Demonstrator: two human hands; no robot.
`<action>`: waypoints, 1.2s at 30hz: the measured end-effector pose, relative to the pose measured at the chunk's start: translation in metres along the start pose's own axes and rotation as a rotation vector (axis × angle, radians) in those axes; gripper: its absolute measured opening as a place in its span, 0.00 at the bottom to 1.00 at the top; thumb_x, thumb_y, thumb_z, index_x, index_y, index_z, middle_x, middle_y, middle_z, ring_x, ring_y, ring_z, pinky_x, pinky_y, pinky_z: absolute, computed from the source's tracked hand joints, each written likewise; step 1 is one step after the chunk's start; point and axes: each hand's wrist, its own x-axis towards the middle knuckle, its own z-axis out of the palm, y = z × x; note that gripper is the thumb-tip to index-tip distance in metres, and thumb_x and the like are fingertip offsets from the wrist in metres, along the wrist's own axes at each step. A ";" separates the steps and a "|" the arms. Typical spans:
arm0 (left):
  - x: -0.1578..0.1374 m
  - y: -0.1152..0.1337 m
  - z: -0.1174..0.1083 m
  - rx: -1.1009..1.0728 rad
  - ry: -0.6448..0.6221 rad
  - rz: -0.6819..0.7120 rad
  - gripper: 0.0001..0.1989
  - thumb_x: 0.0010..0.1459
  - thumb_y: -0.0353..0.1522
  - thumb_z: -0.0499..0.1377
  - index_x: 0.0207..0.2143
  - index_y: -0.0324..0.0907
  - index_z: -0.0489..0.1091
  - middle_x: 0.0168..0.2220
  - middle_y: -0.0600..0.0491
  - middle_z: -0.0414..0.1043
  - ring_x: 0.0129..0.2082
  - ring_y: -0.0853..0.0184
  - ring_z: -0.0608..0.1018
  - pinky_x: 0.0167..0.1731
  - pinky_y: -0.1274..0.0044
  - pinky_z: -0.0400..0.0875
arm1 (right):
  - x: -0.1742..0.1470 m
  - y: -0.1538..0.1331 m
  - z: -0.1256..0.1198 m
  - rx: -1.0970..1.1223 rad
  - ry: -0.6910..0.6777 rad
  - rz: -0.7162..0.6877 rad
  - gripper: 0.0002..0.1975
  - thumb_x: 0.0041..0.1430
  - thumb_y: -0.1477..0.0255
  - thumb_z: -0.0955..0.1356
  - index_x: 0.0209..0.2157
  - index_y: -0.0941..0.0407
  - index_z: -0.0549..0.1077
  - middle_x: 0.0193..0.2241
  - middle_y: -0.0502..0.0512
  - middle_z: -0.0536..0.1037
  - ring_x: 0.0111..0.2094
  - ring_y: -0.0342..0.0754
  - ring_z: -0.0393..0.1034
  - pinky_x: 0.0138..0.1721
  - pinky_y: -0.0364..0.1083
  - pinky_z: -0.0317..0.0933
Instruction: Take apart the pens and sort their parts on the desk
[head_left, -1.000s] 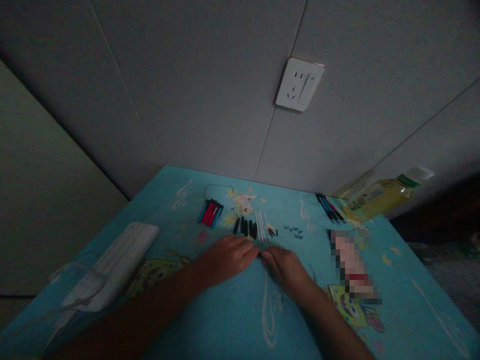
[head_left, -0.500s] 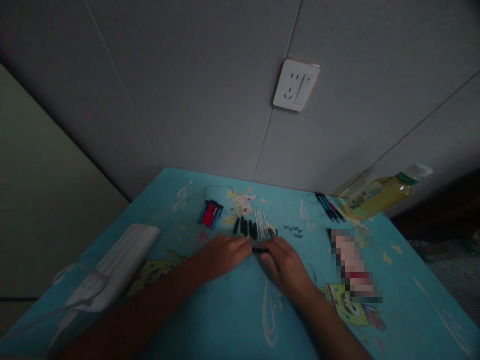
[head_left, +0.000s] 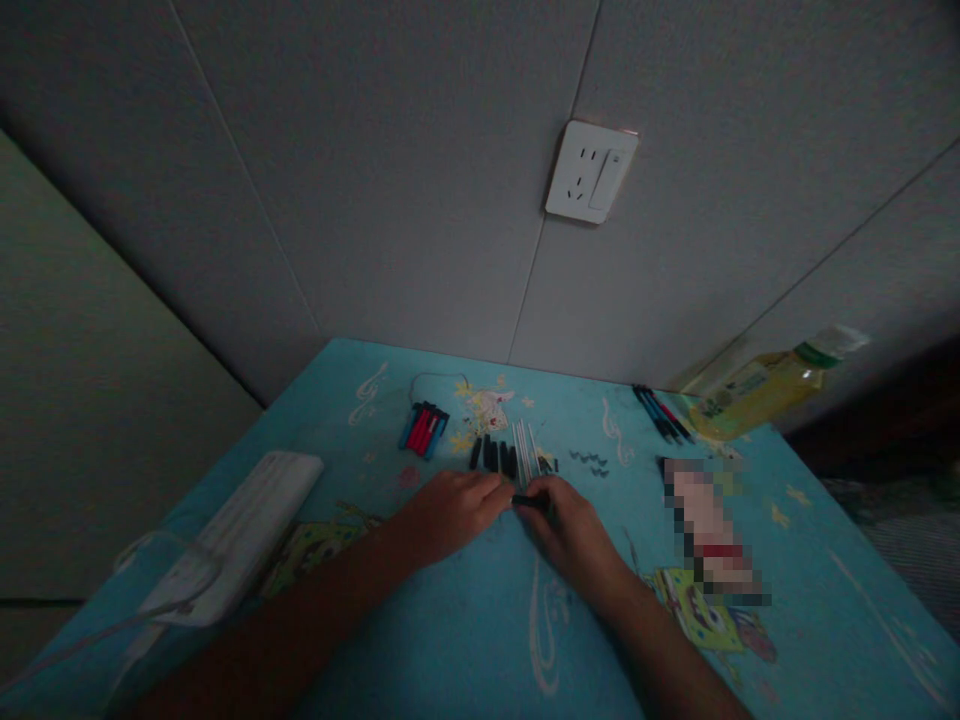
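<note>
Over the middle of the table, my right hand (head_left: 568, 522) is closed round a short black pen part (head_left: 528, 500). My left hand (head_left: 463, 508) pinches at the left end of the same piece; its fingertips are partly hidden. Just beyond my hands lie several short black pen parts (head_left: 493, 455) in a row. Beside them are several thin, pale pen refills (head_left: 525, 450). Small dark pieces (head_left: 547, 463) rest at the right of the refills, and several small springs (head_left: 589, 462) are spread further right. Red and blue pen barrels (head_left: 424, 430) are grouped at the back left.
A white power strip (head_left: 240, 540) with cables lies at the left. Assembled-looking pens (head_left: 661, 414) are at the back right, near a bottle of yellow liquid (head_left: 761, 392). A blurred-out flat packet (head_left: 709, 525) lies at the right. The wall with a socket (head_left: 592, 172) borders the table's back.
The black pen part has shifted slightly right along with my right hand, and its left end now shows at my left fingertips. Everything else lies as before, with a slight camera shift.
</note>
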 end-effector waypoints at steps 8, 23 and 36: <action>-0.001 0.001 0.002 -0.011 -0.027 0.046 0.08 0.65 0.28 0.52 0.44 0.39 0.69 0.33 0.52 0.70 0.33 0.66 0.76 0.28 0.75 0.68 | 0.001 -0.004 0.001 0.070 -0.022 0.019 0.05 0.65 0.69 0.65 0.40 0.54 0.71 0.35 0.52 0.76 0.36 0.47 0.71 0.41 0.46 0.63; -0.001 0.003 0.001 -0.013 -0.001 -0.006 0.12 0.66 0.30 0.51 0.50 0.39 0.68 0.34 0.50 0.72 0.33 0.66 0.76 0.29 0.76 0.69 | 0.002 -0.009 0.000 0.200 -0.021 0.048 0.06 0.65 0.69 0.64 0.42 0.54 0.69 0.37 0.53 0.77 0.37 0.46 0.72 0.40 0.46 0.66; 0.002 0.002 0.001 -0.053 -0.046 -0.126 0.13 0.65 0.29 0.52 0.51 0.44 0.68 0.34 0.52 0.72 0.31 0.66 0.76 0.27 0.76 0.67 | 0.004 -0.007 -0.005 0.186 0.142 0.089 0.09 0.66 0.69 0.63 0.41 0.54 0.73 0.36 0.54 0.77 0.37 0.47 0.72 0.40 0.46 0.65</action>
